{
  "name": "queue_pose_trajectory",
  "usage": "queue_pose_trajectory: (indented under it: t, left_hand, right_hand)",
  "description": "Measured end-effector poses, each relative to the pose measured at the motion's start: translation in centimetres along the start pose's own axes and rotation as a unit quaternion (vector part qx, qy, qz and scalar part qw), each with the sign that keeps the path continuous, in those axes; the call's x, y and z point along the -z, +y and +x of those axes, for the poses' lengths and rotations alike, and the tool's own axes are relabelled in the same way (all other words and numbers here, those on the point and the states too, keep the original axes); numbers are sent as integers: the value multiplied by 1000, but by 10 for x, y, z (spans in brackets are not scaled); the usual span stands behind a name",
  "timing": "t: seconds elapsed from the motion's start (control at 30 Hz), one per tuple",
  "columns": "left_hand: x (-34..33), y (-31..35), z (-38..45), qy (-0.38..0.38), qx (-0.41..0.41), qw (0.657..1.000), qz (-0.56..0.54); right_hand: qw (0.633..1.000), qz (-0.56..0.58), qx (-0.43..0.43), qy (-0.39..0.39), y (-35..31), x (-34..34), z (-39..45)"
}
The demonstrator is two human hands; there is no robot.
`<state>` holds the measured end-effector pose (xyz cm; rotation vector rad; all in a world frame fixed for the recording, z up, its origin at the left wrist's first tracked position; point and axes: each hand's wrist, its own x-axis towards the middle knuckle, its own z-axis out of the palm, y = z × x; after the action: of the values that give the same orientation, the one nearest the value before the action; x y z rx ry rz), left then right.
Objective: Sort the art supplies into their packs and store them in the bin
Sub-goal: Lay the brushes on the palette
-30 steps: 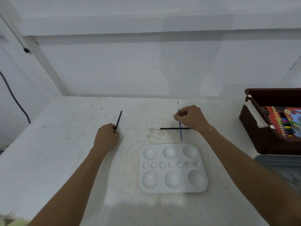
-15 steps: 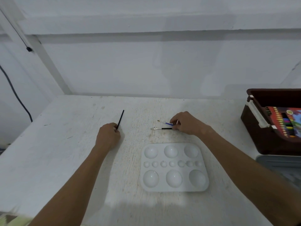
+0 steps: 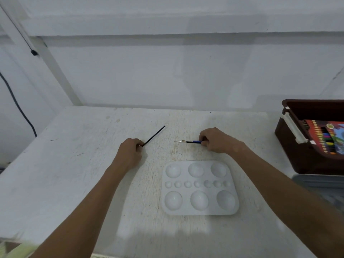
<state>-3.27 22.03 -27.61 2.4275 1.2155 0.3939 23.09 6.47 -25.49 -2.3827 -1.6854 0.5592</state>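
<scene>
Paintbrushes (image 3: 190,141) are the thing in hand: thin, stiff and very light, I judge, so they roll and slip easily. My right hand (image 3: 216,140) pinches a black and a blue one together at the handles, low over the table (image 3: 74,174), bristles pointing left. My left hand (image 3: 130,151) grips one end of another black brush (image 3: 154,135), its other end slanting up and away. I would hold mid-handle, never the soft bristles. Nearer me lies the white palette (image 3: 231,211), smooth hard plastic with round wells. At the right stands the brown bin (image 3: 290,142) with a crayon pack (image 3: 327,136) inside.
</scene>
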Motion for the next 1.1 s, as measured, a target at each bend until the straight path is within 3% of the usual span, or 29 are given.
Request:
queue_pose_trajectory:
  t: [0.13,0.27,0.4,0.57,0.83,0.97,1.1]
  left_hand:
    - [13,12,-8,-6,-43,999,9]
    - [22,33,-38,-53,-142,988,9]
    - [6,55,-73,-108,-235,966,14]
    - [-20,68,-99,-99,-309,946,12]
    - [-28,82,-105,-77,-333,940,-5]
    - [-24,79,-103,-58,-260,962,-52]
    - [-24,72,-97,-91,-223,971,-9]
  right_hand:
    - [998,46,0,37,4,8,-7]
    - [994,96,4,52,1,17,-22]
    - [991,129,42,0,-20,10,-43]
    - [991,110,71,-36,-33,-15,-63]
    - [992,91,78,-37,-26,-27,-82]
    - [992,101,76,-31,-19,-28,-92]
    - [993,90,78,-26,-15,-32,-101]
